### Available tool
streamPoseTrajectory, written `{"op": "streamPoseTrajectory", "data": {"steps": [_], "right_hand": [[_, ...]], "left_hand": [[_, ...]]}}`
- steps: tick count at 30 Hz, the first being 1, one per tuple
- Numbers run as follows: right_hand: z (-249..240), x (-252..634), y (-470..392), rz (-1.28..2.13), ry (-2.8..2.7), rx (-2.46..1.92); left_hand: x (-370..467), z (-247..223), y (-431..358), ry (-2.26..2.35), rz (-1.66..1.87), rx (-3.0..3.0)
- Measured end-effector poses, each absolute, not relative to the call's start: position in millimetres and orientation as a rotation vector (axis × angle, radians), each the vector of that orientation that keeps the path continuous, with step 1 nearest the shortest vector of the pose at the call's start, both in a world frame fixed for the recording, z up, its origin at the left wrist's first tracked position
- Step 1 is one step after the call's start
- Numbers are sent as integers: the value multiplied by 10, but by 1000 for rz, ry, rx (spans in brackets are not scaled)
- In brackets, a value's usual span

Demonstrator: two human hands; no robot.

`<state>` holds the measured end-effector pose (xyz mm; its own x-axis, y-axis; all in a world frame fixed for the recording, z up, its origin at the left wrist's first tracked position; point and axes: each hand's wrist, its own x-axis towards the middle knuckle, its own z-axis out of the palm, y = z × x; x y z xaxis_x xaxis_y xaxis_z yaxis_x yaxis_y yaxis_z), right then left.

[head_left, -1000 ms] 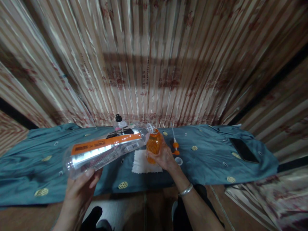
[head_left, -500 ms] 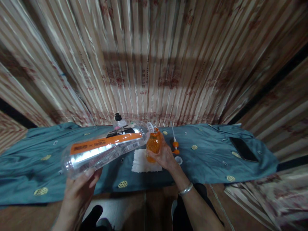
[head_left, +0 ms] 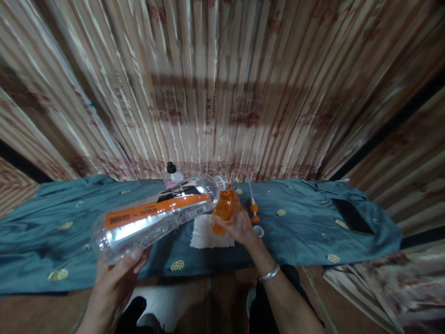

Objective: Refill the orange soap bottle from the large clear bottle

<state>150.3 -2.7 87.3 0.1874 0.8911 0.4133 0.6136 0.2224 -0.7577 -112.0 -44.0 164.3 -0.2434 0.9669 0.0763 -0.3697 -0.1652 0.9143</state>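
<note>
My left hand (head_left: 121,271) is closed around the base end of a large clear plastic bottle (head_left: 156,218) with an orange and silver label. That bottle lies tilted nearly level, its mouth at the neck of a small orange see-through bottle (head_left: 223,208). My right hand (head_left: 241,222) is wrapped round the orange bottle, which stands roughly upright over a white cloth (head_left: 203,234). Whether liquid is flowing between the two I cannot make out. Just right of my right hand lie an orange pump top (head_left: 255,211) with a clear tube and a small round translucent cap (head_left: 258,231).
A teal patterned cloth (head_left: 302,232) covers the narrow table. Behind the large bottle stands a clear bottle with a black cap (head_left: 171,169). A dark phone (head_left: 352,216) lies at the right. A striped curtain (head_left: 222,116) hangs along the back edge.
The large bottle has shifted slightly right and turned a little in my left hand, its mouth still at the orange bottle. My right hand holds nearly the same place.
</note>
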Motion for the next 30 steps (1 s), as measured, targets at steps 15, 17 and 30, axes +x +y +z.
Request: {"op": "streamPoseTrajectory", "data": {"steps": [15, 17, 30], "right_hand": [[969, 1496, -48, 487, -1486, -1447], [979, 1496, -51, 484, -1479, -1447], [952, 1495, -41, 452, -1493, -1441]], "left_hand": [[-1165, 1549, -472, 1026, 1561, 913], [-1164, 1568, -480, 1025, 1555, 940], [-1443, 1365, -368, 1093, 1475, 938]]}}
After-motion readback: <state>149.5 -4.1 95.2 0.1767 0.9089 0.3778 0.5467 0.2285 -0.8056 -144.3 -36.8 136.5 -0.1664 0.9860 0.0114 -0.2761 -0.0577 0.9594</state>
